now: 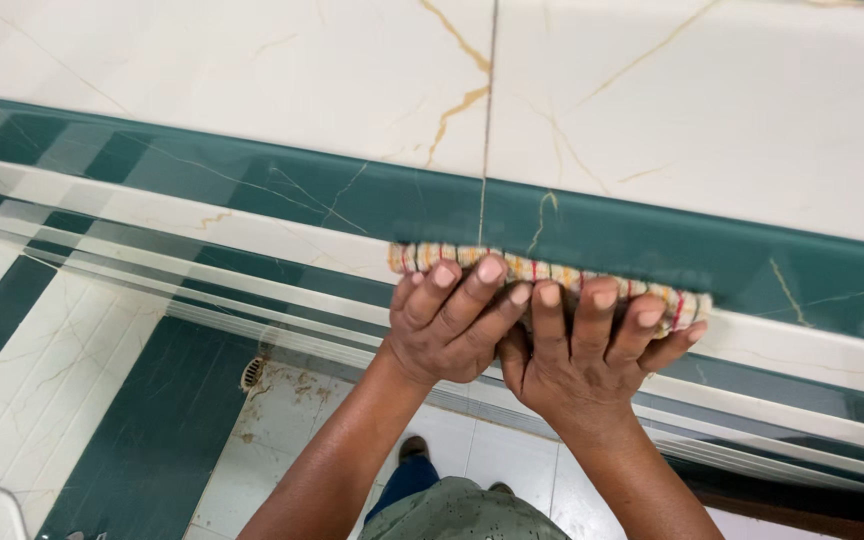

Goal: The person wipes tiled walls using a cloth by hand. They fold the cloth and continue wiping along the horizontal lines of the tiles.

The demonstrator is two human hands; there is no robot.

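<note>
Fingers (472, 285) of both hands press striped, seemingly folded cloth (552, 275) against tile.

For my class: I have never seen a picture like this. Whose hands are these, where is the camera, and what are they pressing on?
The camera sits on a person's head and looks down, so you see that person's own two bare arms. The left hand and right hand lie side by side, fingers pressed over a folded striped cloth. The cloth rests against a green tile band on a cream marble-look wall. Far below are the floor, a small drain and the person's shoe.
</note>
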